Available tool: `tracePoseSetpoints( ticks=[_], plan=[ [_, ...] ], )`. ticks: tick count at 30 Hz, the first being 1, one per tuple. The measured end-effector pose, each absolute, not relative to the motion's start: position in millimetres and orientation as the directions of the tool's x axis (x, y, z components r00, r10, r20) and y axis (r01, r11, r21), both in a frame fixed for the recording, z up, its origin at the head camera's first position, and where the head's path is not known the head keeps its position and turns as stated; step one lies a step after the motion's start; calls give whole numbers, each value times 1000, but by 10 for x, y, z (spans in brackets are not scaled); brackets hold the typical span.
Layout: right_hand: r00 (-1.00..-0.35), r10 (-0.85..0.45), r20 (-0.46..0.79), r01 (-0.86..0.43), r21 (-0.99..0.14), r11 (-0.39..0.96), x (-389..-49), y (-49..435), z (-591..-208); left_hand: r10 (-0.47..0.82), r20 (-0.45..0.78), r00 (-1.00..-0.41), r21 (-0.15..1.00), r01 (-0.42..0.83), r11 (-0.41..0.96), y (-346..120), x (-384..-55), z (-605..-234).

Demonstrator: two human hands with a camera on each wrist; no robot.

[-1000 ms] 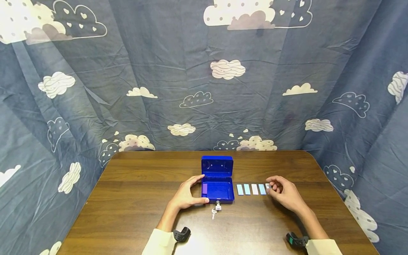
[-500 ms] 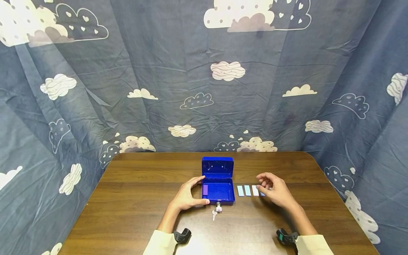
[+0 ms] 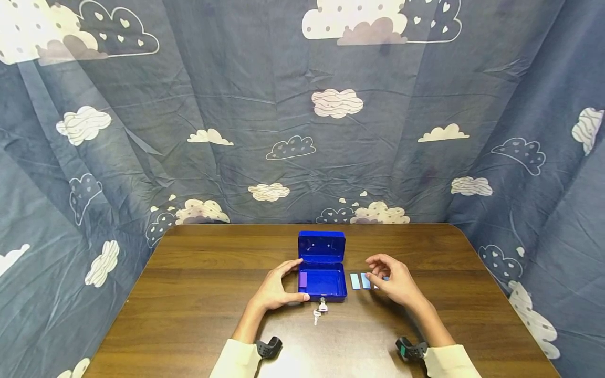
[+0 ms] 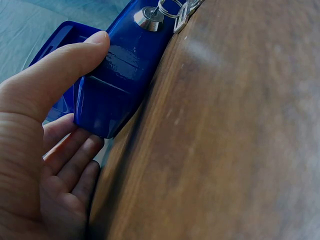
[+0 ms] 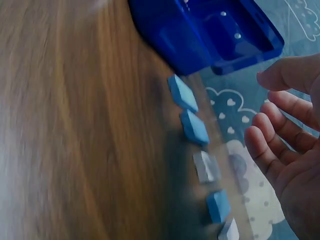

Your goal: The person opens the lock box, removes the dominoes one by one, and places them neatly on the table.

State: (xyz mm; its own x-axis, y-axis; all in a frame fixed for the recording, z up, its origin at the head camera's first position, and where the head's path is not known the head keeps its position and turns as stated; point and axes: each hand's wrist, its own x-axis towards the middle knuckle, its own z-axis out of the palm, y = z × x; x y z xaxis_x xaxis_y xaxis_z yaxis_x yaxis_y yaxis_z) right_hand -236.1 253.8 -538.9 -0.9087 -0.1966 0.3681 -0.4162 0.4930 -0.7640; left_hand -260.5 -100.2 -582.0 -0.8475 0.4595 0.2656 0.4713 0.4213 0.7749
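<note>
A blue cash box [image 3: 331, 283] stands on the table with its lid [image 3: 322, 247] raised. My left hand [image 3: 276, 289] holds the box's left side, thumb on the front and forefinger near the back corner. Inside, at the left, lies a purple rectangular piece [image 3: 303, 280]. From the front lock [image 4: 149, 19] hang small keys [image 3: 317, 316]. Right of the box lies a row of small rectangular pieces, light blue [image 3: 355, 281] and white [image 5: 206, 167]. My right hand [image 3: 396, 281] hovers over that row, fingers loosely bent and holding nothing; it hides part of the row.
The brown wooden table [image 3: 203, 294] extends to both sides of the box. Behind it hangs a dark blue cloth [image 3: 264, 105] printed with clouds. A black band [image 3: 269, 347] sits on each wrist.
My right hand has moved left along the row, from its right end to above the middle pieces. The left hand stays on the box.
</note>
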Motion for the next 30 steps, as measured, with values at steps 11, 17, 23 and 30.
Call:
tracePoseSetpoints(
  ticks=[11, 17, 23, 30],
  plan=[
    [-899, -237, 369, -437, -797, 416, -2423, 2182, -5266, 454, 251, -855, 797, 449, 405, -1000, -2581, -5789],
    [-889, -263, 375, -453, -805, 384, -2464, 2041, -5237, 455, 256, -853, 791, 455, 408, -993, -2599, -5792],
    [-893, -275, 356, -442, -811, 383, -2499, 1945, -5211, 459, 263, -849, 781, 466, 415, -994, -2613, -5791],
    [-888, -293, 355, -450, -806, 385, -2527, 1857, -5206, 454, 243, -857, 788, 448, 423, -989, -2613, -5808]
  ],
)
